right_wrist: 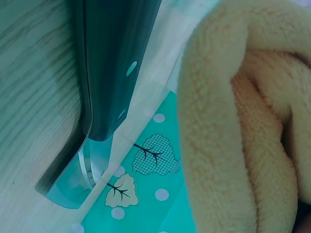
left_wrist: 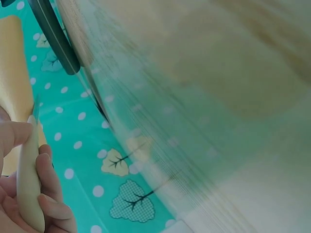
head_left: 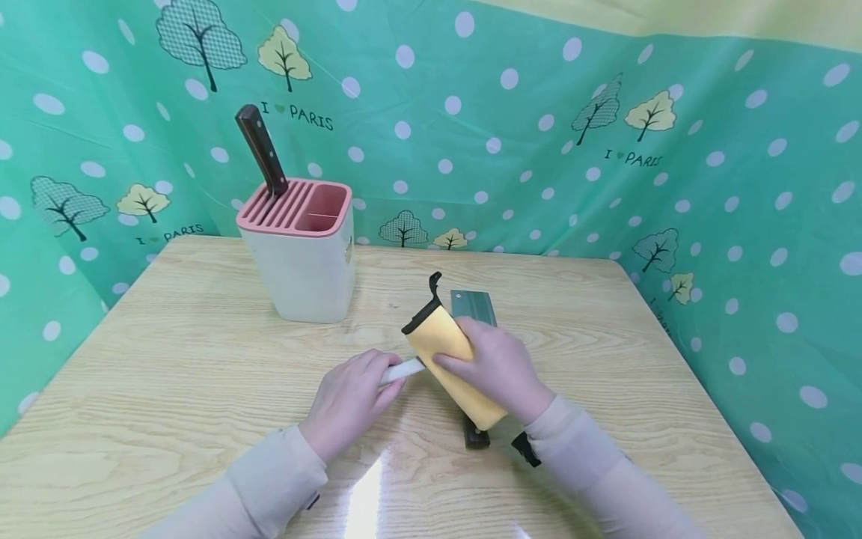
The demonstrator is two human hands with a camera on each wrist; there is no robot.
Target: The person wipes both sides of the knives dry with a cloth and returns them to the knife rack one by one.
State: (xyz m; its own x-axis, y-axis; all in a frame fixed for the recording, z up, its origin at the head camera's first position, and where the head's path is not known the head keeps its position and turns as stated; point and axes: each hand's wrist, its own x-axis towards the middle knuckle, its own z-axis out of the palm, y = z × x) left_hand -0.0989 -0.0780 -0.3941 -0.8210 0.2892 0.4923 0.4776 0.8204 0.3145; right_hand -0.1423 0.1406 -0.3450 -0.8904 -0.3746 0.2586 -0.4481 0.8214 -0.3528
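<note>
My left hand [head_left: 353, 400] grips the off-white handle of a small knife [head_left: 402, 370]. In the left wrist view, a short bit of its blade shows beside the yellow cloth [left_wrist: 12, 63]; the rest is hidden. My right hand [head_left: 501, 367] holds this folded cloth, fluffy and trimmed in black with a loop, against the knife. Beneath the cloth and right hand, a cleaver [head_left: 473, 303] lies on the table, its dark riveted handle [right_wrist: 114, 63] toward me. The right wrist view shows the cloth large, with little of the hand.
A white knife block [head_left: 299, 273] with a pink slotted top stands at the back left. One dark-handled knife [head_left: 261, 150] is upright in its slots. The wooden table [head_left: 168, 359] meets a green dotted curtain [head_left: 444, 135] at the back and sides.
</note>
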